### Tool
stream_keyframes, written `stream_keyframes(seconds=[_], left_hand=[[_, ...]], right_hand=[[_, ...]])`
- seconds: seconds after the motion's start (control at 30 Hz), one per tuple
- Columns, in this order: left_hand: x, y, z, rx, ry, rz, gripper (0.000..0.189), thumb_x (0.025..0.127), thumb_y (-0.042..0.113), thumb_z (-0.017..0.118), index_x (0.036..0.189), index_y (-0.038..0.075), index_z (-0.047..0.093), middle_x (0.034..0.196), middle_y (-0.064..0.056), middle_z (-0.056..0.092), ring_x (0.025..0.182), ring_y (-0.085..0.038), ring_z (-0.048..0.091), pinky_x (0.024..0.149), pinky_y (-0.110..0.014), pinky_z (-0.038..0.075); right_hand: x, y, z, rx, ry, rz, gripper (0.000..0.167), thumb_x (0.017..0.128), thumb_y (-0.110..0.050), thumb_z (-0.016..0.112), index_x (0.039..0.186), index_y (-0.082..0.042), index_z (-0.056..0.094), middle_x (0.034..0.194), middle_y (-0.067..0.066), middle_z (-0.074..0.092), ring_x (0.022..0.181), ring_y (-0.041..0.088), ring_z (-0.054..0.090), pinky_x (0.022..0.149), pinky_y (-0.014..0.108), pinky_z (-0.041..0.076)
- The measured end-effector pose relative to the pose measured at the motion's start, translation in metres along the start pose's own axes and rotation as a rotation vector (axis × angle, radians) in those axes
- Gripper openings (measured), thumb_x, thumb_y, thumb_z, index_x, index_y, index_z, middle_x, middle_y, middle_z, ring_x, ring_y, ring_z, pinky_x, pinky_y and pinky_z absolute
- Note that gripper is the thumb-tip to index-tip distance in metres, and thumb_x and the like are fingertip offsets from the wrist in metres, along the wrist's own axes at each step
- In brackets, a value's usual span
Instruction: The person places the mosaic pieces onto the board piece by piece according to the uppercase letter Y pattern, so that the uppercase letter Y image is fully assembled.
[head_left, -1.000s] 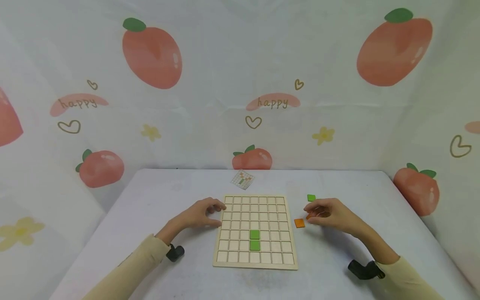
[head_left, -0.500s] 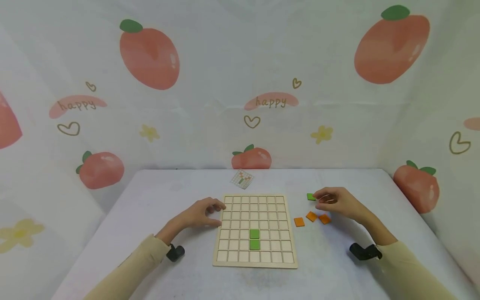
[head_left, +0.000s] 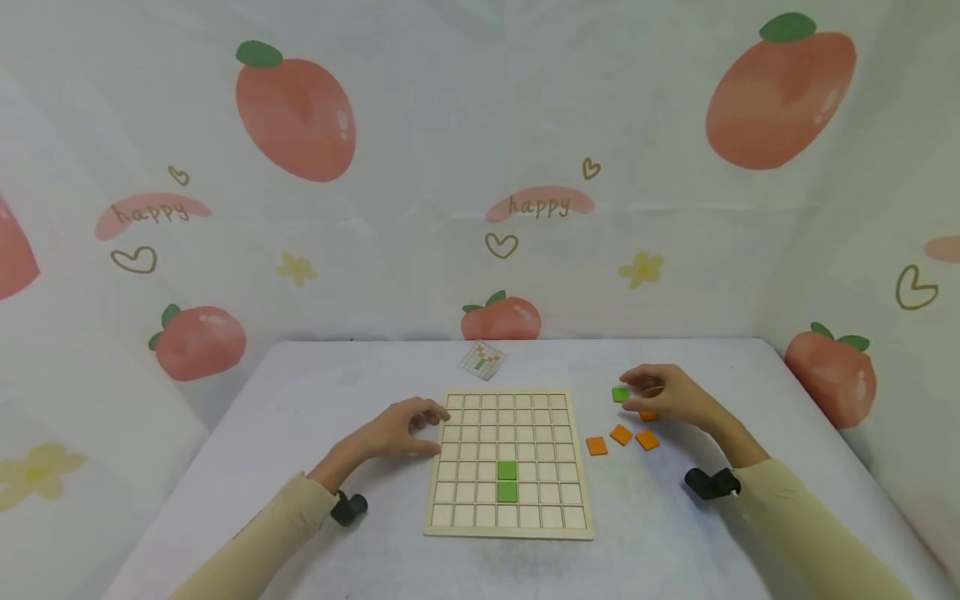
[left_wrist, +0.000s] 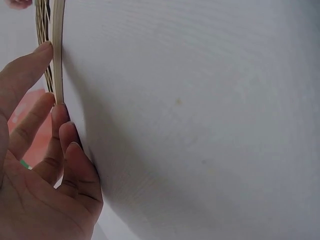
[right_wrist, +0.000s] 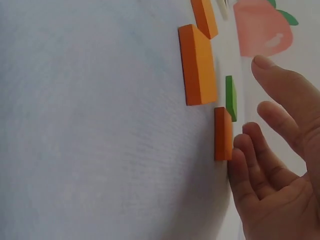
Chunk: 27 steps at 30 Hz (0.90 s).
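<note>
While my left hand [head_left: 401, 427] touches the grid board [head_left: 510, 532], my right hand [head_left: 667, 396] hangs by a loose green tile [head_left: 619, 395]

As the head view shows, the board lies flat on the white table [head_left: 352, 371], with my left hand at its left edge, thumb and fingers apart, fingertips against the rim. Two green squares [head_left: 507, 471] sit in its middle column, filling the second and third rows from the near side. Right of the board, my right hand is parted too, fingers loosely bent, the loose green tile at the opening between thumb and fingers; whether I touch it, I cannot tell. Below that hand lies a partly hidden orange tile [head_left: 648, 416]. Nearer, three more orange tiles [head_left: 621, 434] form a loose row, the leftmost just beside the board's right edge. Past the far edge lies a small patterned card [head_left: 483, 360], turned at an angle.

From the left wrist, I see my thumb tip and some fingertips on the board's pale edge, with a clear space between thumb and fingers.

From the right wrist, my thumb stands well apart from my bent fingers, whose tips are just beside an orange tile, with the loose green tile close by.
</note>
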<state>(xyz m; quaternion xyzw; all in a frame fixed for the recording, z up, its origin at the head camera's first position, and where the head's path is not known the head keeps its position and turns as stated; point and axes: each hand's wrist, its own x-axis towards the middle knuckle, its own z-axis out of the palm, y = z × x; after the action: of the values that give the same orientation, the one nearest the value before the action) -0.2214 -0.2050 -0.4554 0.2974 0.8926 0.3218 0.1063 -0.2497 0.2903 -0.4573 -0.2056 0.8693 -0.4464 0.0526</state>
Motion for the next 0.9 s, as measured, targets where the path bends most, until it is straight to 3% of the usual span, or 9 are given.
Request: stream_keyframes(seconds=[0.27,0.57,0.9], left_hand=[[0.001,-0.001,0.0,-0.003,0.001,-0.01,0.047,0.084,0.019,0.086,0.125,0.007,0.066,0.109,-0.001,0.061,0.098,-0.021,0.056,0.088,-0.04,0.048],[0.002,0.0,0.0,-0.007,-0.003,-0.009,0.048,0.084,0.019,0.086,0.125,0.006,0.066,0.109,-0.002,0.06,0.098,-0.021,0.056,0.088,-0.04,0.048],[0.001,0.002,-0.002,-0.005,-0.006,-0.012,0.048,0.085,0.019,0.085,0.126,0.006,0.066,0.109,-0.002,0.06,0.097,-0.021,0.056,0.088,-0.039,0.048]], right_hand=[[0.009,0.003,0.007,-0.077,0.005,0.003,0.044,0.082,-0.015,0.087,0.117,0.005,0.069,0.113,0.015,0.069,0.1,0.032,0.062,0.09,0.049,0.051],[0.013,-0.002,0.013,-0.139,0.028,0.037,0.032,0.082,-0.01,0.086,0.109,0.003,0.074,0.1,0.008,0.069,0.087,0.024,0.06,0.077,0.031,0.051],[0.014,-0.003,0.014,-0.135,0.011,0.054,0.026,0.083,-0.008,0.084,0.105,0.003,0.075,0.092,0.004,0.066,0.083,0.022,0.056,0.073,0.031,0.05]])
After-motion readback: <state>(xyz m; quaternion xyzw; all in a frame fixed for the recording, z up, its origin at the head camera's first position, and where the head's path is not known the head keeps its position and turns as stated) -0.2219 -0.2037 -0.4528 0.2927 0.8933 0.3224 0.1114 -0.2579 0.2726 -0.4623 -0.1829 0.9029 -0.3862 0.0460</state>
